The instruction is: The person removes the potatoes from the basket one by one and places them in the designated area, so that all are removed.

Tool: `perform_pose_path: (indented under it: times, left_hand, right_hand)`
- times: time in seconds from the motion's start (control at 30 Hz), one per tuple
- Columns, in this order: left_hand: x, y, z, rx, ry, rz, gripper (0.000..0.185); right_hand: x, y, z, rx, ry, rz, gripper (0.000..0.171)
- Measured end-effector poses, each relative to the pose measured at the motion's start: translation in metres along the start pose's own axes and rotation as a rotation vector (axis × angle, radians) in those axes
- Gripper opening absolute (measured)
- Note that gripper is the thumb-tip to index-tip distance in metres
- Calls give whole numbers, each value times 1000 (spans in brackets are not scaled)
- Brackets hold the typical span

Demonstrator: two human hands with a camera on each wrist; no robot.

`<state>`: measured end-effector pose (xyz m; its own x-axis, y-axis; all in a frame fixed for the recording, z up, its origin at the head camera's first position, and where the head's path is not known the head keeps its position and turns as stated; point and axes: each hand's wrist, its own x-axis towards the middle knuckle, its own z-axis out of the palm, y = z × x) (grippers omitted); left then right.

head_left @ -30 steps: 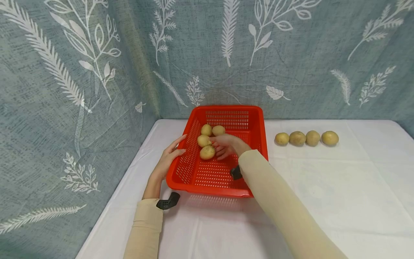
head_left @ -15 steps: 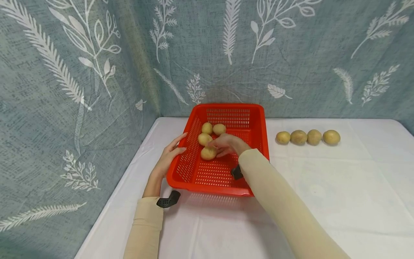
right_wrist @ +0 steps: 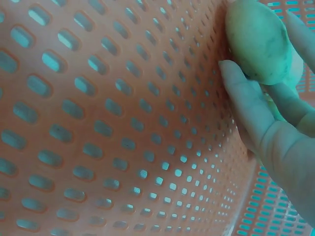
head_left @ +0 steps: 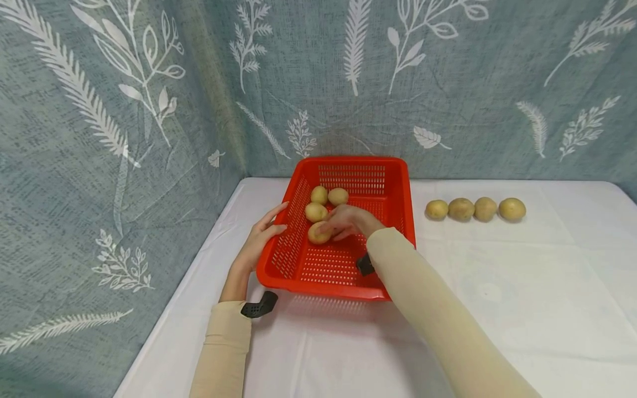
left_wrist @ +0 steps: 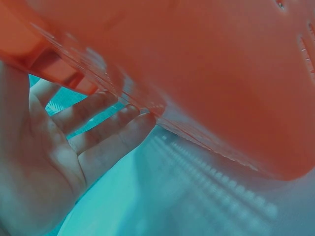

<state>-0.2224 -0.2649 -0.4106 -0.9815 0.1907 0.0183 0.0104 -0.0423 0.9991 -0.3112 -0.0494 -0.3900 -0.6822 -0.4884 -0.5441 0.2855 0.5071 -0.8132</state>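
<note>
No readable text, label, brand or number anywhere (leaf patterns only on the backdrop (head_left: 318,83)).

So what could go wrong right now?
The right hand pinches the nearest potato only with its fingertips, so it might slip and drop back into the basket. Three other potatoes lie close by and could get knocked. The left hand just rests straight fingers on the basket's side, so it may slide on the cloth.

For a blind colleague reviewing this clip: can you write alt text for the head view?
A person's right hand grips a potato inside a red basket, while the left hand steadies its side. Four more potatoes line the white table.
</note>
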Motion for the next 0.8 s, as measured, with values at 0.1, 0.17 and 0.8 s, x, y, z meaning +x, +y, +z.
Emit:
perform_pose_path:
  times: [0.1,0.17,0.8]
  left_hand:
    - [0,0,0,-2,0,1,56]
    - [0,0,0,2,2,3,56]
    - [0,0,0,26,11,1,56]
  right_hand:
    - [-2,-1,1,12,0,-2,39]
    - [-3,-1,2,15,9,2,40]
    - [-6,-1,3,-26,-38,-25,46]
